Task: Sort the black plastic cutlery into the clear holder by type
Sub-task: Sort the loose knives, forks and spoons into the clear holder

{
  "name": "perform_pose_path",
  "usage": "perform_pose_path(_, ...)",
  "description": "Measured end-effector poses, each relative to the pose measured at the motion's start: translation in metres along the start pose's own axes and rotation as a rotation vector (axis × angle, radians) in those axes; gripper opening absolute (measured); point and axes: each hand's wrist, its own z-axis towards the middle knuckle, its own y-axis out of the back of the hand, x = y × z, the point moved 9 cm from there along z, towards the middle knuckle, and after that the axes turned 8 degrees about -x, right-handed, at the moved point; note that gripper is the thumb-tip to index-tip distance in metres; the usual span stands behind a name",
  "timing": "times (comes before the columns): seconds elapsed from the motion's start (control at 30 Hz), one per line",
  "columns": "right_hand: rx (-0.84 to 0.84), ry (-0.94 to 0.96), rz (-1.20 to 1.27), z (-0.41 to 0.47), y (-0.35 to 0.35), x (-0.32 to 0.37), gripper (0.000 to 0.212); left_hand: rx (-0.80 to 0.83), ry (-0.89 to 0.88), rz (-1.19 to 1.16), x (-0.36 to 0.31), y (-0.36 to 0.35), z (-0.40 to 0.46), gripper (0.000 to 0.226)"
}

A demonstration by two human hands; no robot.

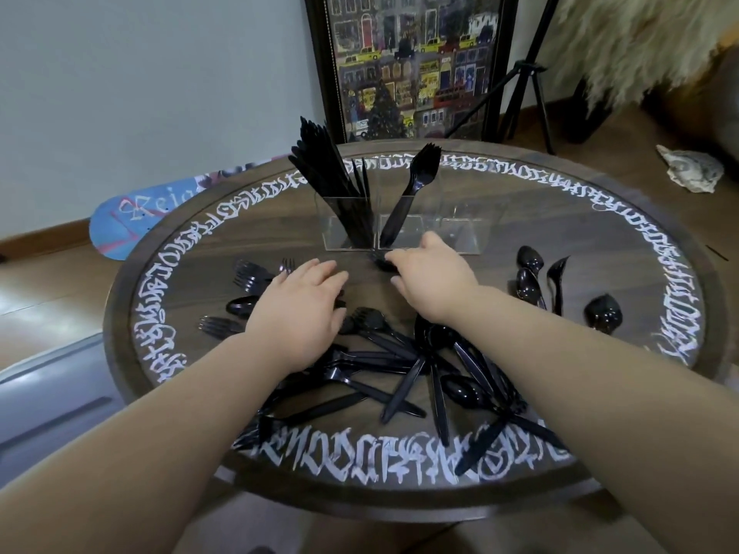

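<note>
Black cutlery (400,369) lies scattered beneath both hands (304,305).

My black cutlery (384,365) lay on the dark brown table (560,217), ringed with white lettering (360,449).
</note>
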Motion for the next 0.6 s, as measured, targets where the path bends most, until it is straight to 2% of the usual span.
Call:
perform_pose_path(0.13,-0.031,-0.021,0.011,0.012,-0.004,-0.001,0.026,0.049,0.001,-0.025,0.003,-0.012,-0.003,0.055)
perform_pose_path(0.33,0.053,0.070,0.025,0.001,-0.003,0.014,0.035,0.041,-0.018,-0.115,-0.004,-0.008,-0.010,0.052)
perform_pose_path(0.6,0.086,0.079,0.008,0.000,0.001,0.032,0.023,-0.007,0.035,-0.043,0.025,0.004,-0.027,0.049)
